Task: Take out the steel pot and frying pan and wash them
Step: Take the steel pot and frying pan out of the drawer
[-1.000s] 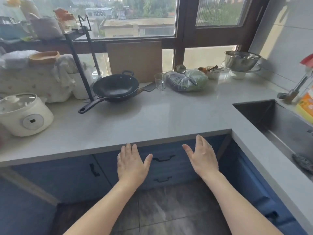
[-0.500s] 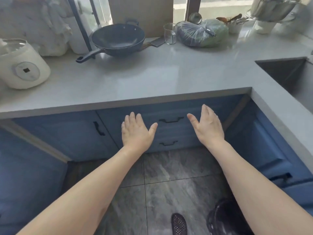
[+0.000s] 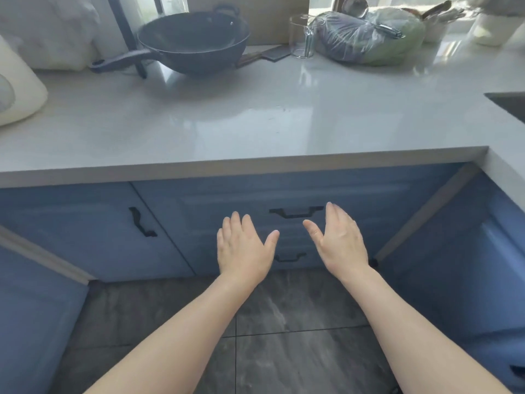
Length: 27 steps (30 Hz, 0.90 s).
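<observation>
Early stage: left hand (image 3: 244, 248) and right hand (image 3: 339, 240), fingers straight and empty, hover before the closed drawers (image 3: 295, 213) — frying pan (image 3: 193, 42) unwashed on the counter (image 3: 255, 120); steel pot unseen.

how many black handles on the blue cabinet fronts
3: a slanted black handle on the left blue door, a wide black upper drawer handle between the open hands, and a smaller black lower drawer handle under it. Others may be hidden.
</observation>
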Each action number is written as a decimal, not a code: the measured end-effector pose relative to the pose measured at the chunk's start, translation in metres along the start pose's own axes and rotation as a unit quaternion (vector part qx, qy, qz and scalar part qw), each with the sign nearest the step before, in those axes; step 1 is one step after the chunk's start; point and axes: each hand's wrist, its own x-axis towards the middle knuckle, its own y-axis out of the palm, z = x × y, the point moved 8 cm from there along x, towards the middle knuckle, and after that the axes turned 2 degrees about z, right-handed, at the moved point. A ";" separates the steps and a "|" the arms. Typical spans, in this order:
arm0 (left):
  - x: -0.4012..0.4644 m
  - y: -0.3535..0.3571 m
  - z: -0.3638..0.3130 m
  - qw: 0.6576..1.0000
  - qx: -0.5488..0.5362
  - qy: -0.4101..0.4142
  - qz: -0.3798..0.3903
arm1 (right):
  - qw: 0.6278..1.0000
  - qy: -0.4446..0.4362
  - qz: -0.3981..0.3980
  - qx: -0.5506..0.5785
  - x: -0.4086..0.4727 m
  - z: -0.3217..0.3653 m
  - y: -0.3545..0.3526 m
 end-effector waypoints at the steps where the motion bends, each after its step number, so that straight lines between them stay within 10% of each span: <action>1: 0.004 0.006 0.000 1.000 0.001 0.001 0.000 | 1.000 -0.008 0.004 -0.012 0.004 0.000 0.010; 27: 0.047 0.038 -0.007 0.996 0.005 0.057 -0.062 | 0.986 -0.015 0.140 -0.087 0.061 -0.008 0.123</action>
